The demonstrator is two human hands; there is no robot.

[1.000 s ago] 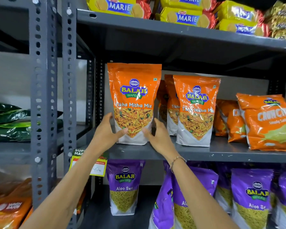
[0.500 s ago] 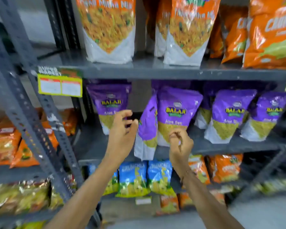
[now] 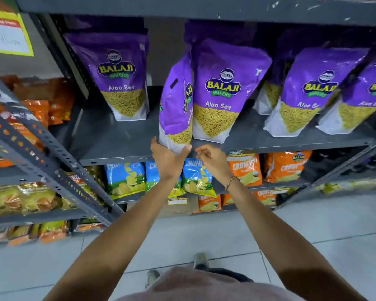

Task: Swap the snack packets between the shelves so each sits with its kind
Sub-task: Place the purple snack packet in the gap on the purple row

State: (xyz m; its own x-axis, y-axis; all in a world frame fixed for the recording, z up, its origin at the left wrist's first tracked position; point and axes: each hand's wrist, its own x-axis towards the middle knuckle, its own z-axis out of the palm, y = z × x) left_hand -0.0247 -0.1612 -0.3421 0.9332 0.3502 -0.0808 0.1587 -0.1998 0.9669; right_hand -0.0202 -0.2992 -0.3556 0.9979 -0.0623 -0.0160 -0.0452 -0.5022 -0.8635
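The left hand [image 3: 167, 158] cups the white bottom corner of a glossy purple Aloo Sev pouch [image 3: 177, 105], thumb and fingers spread around it; the pouch stands edge-on at the front lip of the grey metal shelf [image 3: 117, 140], leaning against a front-facing neighbouring pouch [image 3: 223, 92]. The right hand [image 3: 213, 159], a thin bracelet [image 3: 232, 181] at its wrist, hangs just beside it with fingers loosely curled, holding nothing. More shiny purple stand-up pouches line the shelf. Below sit crinkly blue chip bags [image 3: 126, 178] and orange bags [image 3: 244, 168].
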